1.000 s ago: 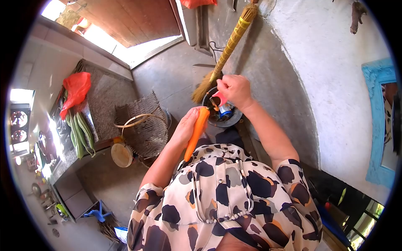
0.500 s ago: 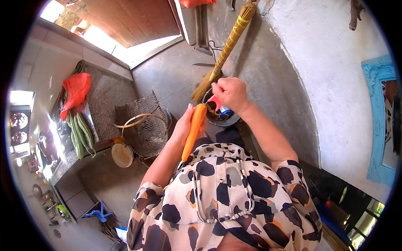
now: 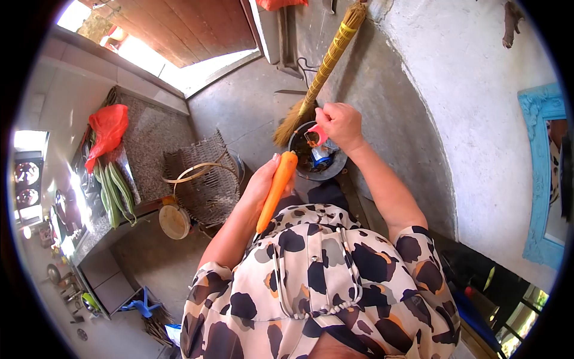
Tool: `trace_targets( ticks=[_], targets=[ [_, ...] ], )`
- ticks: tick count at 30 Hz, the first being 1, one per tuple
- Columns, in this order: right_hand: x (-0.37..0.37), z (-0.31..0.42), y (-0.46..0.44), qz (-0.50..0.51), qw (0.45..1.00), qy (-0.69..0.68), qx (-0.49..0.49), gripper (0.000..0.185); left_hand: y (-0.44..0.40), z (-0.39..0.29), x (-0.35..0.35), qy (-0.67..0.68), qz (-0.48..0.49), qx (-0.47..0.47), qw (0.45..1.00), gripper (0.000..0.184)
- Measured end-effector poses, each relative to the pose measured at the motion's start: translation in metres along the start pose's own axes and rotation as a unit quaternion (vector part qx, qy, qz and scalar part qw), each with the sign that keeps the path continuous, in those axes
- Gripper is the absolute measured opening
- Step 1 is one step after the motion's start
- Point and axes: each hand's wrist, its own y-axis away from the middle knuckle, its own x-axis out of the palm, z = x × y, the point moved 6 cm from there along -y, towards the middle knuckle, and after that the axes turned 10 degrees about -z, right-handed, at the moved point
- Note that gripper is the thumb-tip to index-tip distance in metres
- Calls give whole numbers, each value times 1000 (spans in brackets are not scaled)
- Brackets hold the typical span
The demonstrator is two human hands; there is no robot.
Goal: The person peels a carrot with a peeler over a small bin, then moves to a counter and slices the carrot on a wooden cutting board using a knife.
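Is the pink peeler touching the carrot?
Apart: the head view shows the pink peeler clear of the carrot, with the bin visible between them.

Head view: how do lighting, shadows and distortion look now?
Head view: the doorway is blown white, with glare left of the green vegetables; head view: a soft shadow lies beside the broom, and the bin is dark inside; head view: wide-angle bowing, black rounded corners, yet the orange carrot looks fairly sharp.

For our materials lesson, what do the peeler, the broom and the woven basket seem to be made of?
Peeler: pink body probably smooth plastic, from its even, bright colour.
Broom: apparently dried plant stalks, matt, given its fine straw-coloured strands.
Woven basket: perhaps split bamboo, dull and rough, judging by its interlaced strips.
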Motion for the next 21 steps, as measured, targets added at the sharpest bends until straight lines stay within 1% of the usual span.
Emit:
trace_targets(
  ticks=[2,5,8,11,12,14,16,17,20,21],
  targets=[
    [-4,-1,-1,3,1000,3,26,32,-1,0,-3,-13,-27,-7,1000,47],
    [-2,23,-3,42,999,-17,-7,28,-4,1,-5,-13,-17,-12,1000,46],
    [11,58,7,54,993,-41,-99,27,-9,0,-4,-19,-69,-13,997,46],
    [26,57,16,60,990,-37,-120,26,-13,1,-4,-32,-63,-6,997,45],
    [24,50,12,44,992,-14,-120,25,-12,0,-5,-39,-55,2,998,45],
    [22,28,3,44,995,20,-82,25,-10,-1,-8,-54,-39,20,998,45],
    [17,16,-3,46,997,37,-43,24,-8,-2,-8,-37,-30,-1,999,44],
    [17,21,-3,52,997,19,-57,24,-8,-2,-8,-27,-25,-10,999,44],
    [23,45,0,75,993,-22,-89,23,-14,0,-11,-35,-58,-11,998,43],
    [27,47,3,79,992,-19,-95,23,-16,0,-9,-51,-59,6,997,43]
  ],
)
